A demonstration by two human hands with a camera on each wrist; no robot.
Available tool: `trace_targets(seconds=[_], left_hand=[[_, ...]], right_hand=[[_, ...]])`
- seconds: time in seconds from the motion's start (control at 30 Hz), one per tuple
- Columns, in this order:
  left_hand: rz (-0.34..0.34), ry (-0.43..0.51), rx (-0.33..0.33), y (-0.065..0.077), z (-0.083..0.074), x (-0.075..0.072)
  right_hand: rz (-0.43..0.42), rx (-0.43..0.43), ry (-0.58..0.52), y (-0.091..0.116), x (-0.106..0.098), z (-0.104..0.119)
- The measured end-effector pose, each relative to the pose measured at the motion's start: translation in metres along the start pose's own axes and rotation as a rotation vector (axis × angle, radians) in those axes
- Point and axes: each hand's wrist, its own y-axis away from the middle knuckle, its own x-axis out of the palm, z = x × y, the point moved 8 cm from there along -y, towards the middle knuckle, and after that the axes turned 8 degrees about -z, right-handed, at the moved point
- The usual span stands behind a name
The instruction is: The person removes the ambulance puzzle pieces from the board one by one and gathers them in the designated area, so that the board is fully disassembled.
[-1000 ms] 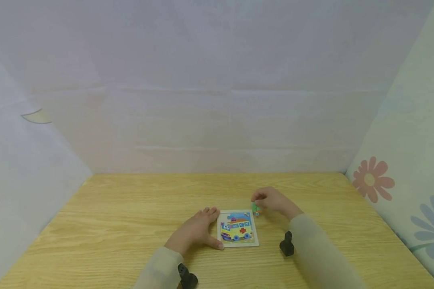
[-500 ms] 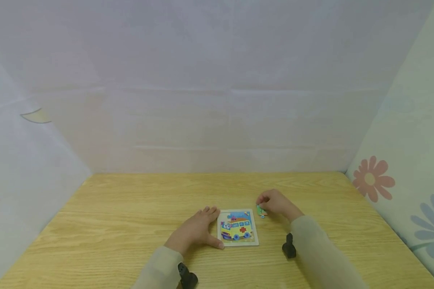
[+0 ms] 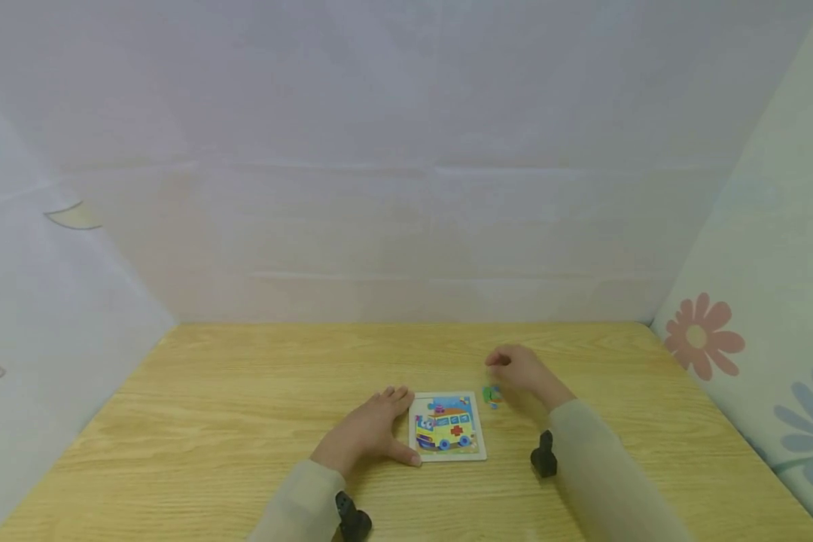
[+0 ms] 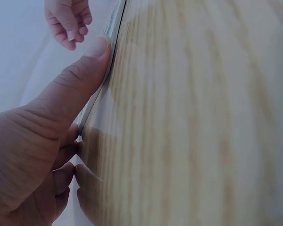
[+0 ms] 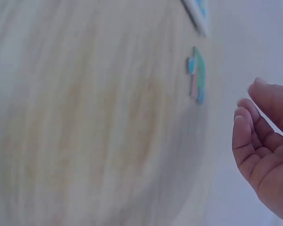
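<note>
A square picture puzzle (image 3: 451, 432) of a yellow ambulance lies flat in a pale frame on the table. Its far left corner shows a bare pale patch. My left hand (image 3: 373, 427) rests at the frame's left side with spread fingers; in the left wrist view its thumb (image 4: 75, 80) touches the board's edge. Right of the frame, a green, orange and blue puzzle piece (image 3: 491, 396) lies on the wood. Above and just beyond that piece hovers my right hand (image 3: 522, 370). Its fingers are loosely bent with nothing between them, apart from the piece (image 5: 199, 75) in the right wrist view.
The wooden table (image 3: 244, 376) reaches back to a pale cloth wall (image 3: 406, 226). A flower-printed cloth (image 3: 772, 316) stands along the right side. Black wrist cameras, one (image 3: 544, 455) on the right arm, sit close to the tabletop.
My right hand has carried the puzzle piece a little to the right, set it on the table and let go, then lifted away. The left hand stays at the frame.
</note>
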Motion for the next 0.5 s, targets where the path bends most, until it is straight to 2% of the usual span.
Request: trace_targets(seconds=[0.2,0.5], left_hand=[[0.004,0.007,-0.001,-0.001,0.001,0.001],[0.006,0.032,-0.016,-0.002,0.001,0.002]], right_hand=[[0.011,-0.023,-0.067,-0.004,-0.003,0.014],[0.064,-0.031,-0.143,-0.005,0.008,0.033]])
